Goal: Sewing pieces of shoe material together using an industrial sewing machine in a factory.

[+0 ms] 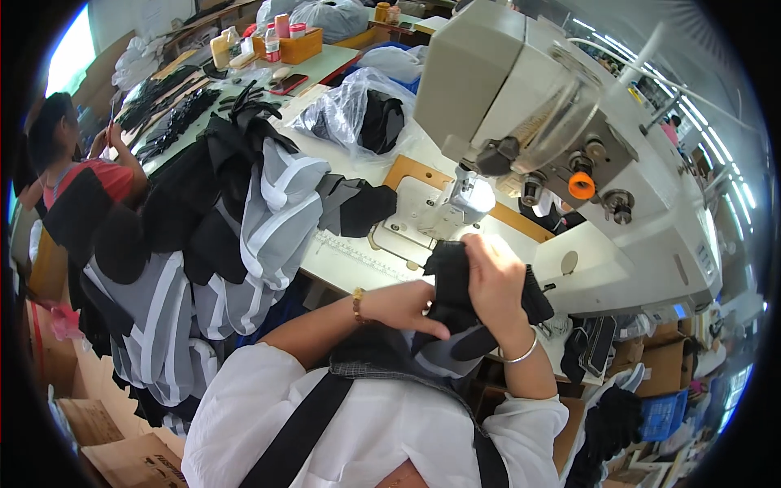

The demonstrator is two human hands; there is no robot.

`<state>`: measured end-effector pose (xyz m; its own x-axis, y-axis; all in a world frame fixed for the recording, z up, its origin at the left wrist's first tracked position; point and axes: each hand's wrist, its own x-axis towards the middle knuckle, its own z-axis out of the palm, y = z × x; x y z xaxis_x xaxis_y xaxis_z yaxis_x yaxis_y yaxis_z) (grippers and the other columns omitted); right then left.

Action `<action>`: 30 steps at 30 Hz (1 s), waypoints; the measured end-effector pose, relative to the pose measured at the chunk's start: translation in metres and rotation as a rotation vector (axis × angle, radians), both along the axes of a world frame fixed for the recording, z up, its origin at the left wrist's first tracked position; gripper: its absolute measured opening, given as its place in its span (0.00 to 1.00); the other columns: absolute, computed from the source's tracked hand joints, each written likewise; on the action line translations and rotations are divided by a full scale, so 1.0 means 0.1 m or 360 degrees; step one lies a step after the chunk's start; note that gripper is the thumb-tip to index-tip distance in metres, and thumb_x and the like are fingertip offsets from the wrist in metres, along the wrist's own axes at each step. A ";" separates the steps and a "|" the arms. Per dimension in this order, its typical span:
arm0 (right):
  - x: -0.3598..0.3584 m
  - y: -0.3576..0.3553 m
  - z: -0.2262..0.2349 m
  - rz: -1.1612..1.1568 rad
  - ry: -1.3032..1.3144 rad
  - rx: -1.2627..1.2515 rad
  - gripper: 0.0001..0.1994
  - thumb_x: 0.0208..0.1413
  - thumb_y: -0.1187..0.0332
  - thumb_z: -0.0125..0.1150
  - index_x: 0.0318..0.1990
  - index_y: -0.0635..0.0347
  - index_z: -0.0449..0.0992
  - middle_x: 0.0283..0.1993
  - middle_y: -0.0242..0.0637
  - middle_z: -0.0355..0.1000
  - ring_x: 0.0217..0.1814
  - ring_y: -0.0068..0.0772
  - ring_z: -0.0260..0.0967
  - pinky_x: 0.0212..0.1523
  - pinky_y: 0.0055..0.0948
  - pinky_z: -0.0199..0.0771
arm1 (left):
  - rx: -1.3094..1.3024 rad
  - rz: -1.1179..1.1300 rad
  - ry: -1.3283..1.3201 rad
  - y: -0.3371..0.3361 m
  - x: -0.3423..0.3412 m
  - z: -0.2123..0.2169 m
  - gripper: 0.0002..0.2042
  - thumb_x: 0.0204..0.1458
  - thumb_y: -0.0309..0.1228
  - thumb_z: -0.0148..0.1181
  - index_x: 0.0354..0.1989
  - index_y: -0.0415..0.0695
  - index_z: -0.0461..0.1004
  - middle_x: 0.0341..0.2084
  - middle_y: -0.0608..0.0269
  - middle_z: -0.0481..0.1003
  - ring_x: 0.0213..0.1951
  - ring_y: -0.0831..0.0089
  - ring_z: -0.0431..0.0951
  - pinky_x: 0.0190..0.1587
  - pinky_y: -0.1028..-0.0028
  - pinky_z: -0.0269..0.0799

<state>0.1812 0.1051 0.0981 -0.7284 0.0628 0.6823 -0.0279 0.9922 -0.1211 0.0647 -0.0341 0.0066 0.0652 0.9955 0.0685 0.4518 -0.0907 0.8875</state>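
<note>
Both hands' fingers grip the black fabric piece (pixel 455 285); clear plastic bag (pixel 358 110) behind; orange box (pixel 299 47) far left.

Black fabric piece (pixel 455 285): soft, dark, matte cloth, bunched and folded on itself rather than lying flat. Held up off the bench (pixel 350 260), just in front of the sewing machine's needle area, near the person's chest. Upper part stands as a crumpled vertical fold; lower part trails down and merges with grey-and-black cloth below. A ribbed or ridged black edge shows at its right side, sticking out past the right hand (pixel 496 285). Right hand wraps over it from the right; left hand (pixel 407 307) pinches its lower left edge, fingers closed on the cloth.
</note>
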 end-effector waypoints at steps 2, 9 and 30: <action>-0.04 0.22 -0.02 0.0011 0.0086 0.0056 0.06 0.55 0.72 0.62 0.40 0.56 0.75 0.27 0.38 0.72 0.25 0.43 0.72 0.26 0.38 0.69 | 0.0233 0.0646 0.0022 -0.01 -0.10 0.18 0.16 0.53 0.41 0.69 0.34 0.37 0.78 0.29 0.50 0.79 0.35 0.57 0.81 0.39 0.68 0.75; -0.22 0.50 0.17 0.0115 0.0090 -0.0010 0.07 0.55 0.72 0.63 0.41 0.55 0.76 0.28 0.35 0.76 0.26 0.39 0.73 0.28 0.35 0.70 | -0.0178 0.1751 0.1271 -0.12 -0.81 -0.26 0.16 0.47 0.30 0.69 0.43 0.41 0.72 0.39 0.53 0.74 0.47 0.52 0.74 0.47 0.60 0.73; -0.79 -0.17 -0.49 0.0392 -0.0443 -0.0475 0.33 0.50 0.68 0.71 0.62 0.74 0.64 0.56 0.54 0.67 0.52 0.53 0.73 0.44 0.38 0.80 | 0.0660 0.1949 0.0165 -0.17 -0.64 0.15 0.06 0.56 0.24 0.59 0.32 0.39 0.67 0.19 0.59 0.72 0.21 0.71 0.75 0.27 0.70 0.70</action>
<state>0.1026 0.0883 0.0491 -0.8989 0.0288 0.4373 -0.1840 0.8809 -0.4362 0.0006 -0.0514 0.0219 -0.8435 0.3172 0.4334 0.5002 0.1699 0.8491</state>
